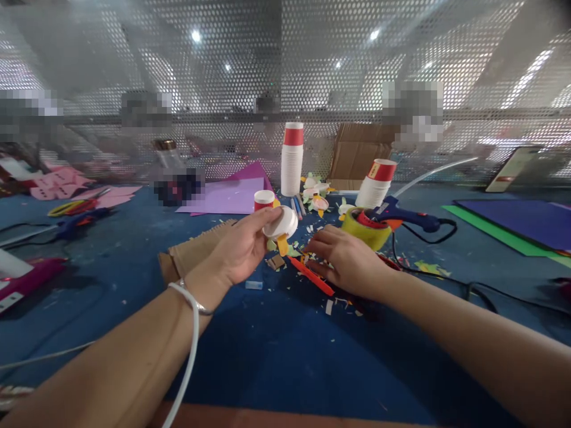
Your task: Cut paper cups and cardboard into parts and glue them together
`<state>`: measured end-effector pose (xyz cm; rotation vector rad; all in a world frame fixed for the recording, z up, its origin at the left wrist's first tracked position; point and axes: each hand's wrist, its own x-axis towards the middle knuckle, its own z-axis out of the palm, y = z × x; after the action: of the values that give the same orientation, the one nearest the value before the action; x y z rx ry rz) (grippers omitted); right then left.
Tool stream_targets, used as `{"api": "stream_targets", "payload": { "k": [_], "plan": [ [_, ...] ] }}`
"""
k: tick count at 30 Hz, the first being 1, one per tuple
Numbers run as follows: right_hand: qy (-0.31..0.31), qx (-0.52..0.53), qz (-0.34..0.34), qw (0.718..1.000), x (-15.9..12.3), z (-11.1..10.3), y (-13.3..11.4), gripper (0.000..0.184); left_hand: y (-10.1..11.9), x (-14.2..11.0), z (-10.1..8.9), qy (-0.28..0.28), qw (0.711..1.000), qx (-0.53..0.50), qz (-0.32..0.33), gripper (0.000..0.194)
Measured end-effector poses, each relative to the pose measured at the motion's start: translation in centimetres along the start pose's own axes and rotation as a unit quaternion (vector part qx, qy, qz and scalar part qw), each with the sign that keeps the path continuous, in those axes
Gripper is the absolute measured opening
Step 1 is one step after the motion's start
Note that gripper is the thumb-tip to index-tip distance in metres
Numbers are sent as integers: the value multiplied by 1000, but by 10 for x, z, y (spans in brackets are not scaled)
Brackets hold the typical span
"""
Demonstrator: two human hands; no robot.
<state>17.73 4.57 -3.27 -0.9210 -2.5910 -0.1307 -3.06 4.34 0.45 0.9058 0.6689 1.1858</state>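
Observation:
My left hand is closed around a white paper cup piece with a round face. An orange-yellow paper tab sticks out from its lower edge. My right hand reaches down over the paper scraps, thumb and fingers apart, with nothing visible in it. Just left of its fingertips lies an orange-red utility knife. Past the right hand, a glue gun rests on a yellow tape roll. Behind the left hand stands a red paper cup, partly hidden.
Stacked paper cups stand at the back, with another leaning stack to the right. Small cup-and-paper pieces lie between them. Cardboard sits left, coloured sheets right. A black cable crosses the table's right side.

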Motion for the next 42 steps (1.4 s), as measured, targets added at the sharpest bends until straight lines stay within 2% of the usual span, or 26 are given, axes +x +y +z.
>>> {"api": "stream_targets", "payload": {
  "k": [5, 9, 11, 15, 18, 21, 23, 27, 42],
  "plan": [
    [-4, -17, -11, 1000, 7, 13, 5, 23, 0, 0, 5, 36, 999, -10, -28, 9],
    [35, -2, -9, 999, 8, 16, 9, 24, 0, -1, 8, 56, 997, -6, -57, 12],
    [81, 22, -1, 996, 6, 15, 9, 22, 1, -1, 8, 63, 996, -1, -60, 13],
    [213, 56, 2, 975, -1, 5, 4, 15, 0, -1, 6, 88, 994, 11, -62, 9],
    [313, 36, -25, 949, -6, -7, -6, 8, -2, -1, 5, 91, 992, 7, -88, 12],
    [360, -5, -74, 930, -9, -18, -16, 14, -6, -2, 7, 76, 990, 8, -120, 17],
    [368, -26, -103, 924, -10, -22, -23, 17, -8, -4, 9, 65, 989, 15, -131, 19],
    [378, -64, -132, 914, -9, -23, -30, 21, -11, -6, 14, 84, 986, 30, -142, 21],
    [377, -109, -142, 909, -10, -22, -22, 21, -14, -6, 13, 51, 985, 37, -160, 18]
  ]
}}
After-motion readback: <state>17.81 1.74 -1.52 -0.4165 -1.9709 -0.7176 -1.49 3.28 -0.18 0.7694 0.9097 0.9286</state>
